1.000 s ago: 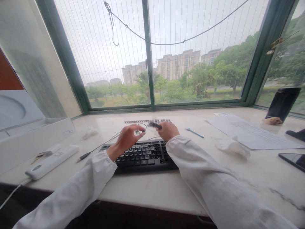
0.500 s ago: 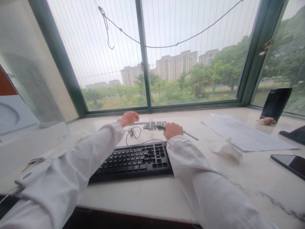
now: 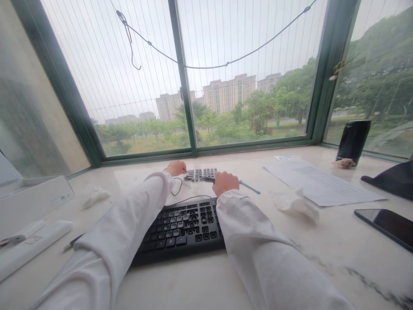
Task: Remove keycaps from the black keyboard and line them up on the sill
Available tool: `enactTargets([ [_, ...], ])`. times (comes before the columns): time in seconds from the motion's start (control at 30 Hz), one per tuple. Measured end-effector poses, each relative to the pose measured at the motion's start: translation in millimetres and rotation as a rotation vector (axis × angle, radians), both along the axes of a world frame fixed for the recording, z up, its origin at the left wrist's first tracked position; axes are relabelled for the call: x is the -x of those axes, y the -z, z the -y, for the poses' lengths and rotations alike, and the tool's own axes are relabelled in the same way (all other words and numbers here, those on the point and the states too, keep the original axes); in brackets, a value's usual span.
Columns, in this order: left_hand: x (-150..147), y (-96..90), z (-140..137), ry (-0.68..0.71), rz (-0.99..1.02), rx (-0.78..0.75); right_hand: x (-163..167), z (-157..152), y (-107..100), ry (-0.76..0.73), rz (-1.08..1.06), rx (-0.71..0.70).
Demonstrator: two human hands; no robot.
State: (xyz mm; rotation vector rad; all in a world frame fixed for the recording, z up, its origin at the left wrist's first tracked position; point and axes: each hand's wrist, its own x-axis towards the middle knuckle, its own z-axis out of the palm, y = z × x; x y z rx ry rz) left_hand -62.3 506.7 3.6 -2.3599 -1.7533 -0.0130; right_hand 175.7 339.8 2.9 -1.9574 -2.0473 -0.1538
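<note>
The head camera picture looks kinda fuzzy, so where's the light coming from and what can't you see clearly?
In the head view, daylight comes through the window, with the sky washed out nearly white; in the same head view, everything looks soft, so the paper can't be read and the dark tool in the right hand is hard to make out.

We take this for a desk corner indoors, in a home or a small office; so little of the room shows that we cannot say which. A pale, marbled table (image 3: 329, 245) runs up to a wide window (image 3: 213, 51) with green frames. On it we see a keyboard (image 3: 190, 232), a phone (image 3: 389, 226) and a printed paper (image 3: 325, 181), all ordinary desk things. Through the glass we look out on leafy trees (image 3: 287, 107) and tall blocks (image 3: 229, 92), so the surroundings are built up.
</note>
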Motion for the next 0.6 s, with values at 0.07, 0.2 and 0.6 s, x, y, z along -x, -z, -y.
enactTargets([
  [0.07, -1.8, 2.2, -2.3, 0.006, 0.006, 0.0, 0.9, 1.1, -0.6, 0.006, -0.002, 0.006],
  [0.2, -3.9, 4.4, -4.9, 0.012, 0.022, 0.001, 1.9, 2.6, -1.4, 0.007, -0.003, 0.026],
  [0.6, -3.1, 6.8, -7.2, 0.023, 0.047, 0.012, 1.7, 0.2, 1.1, -0.015, -0.005, 0.012],
])
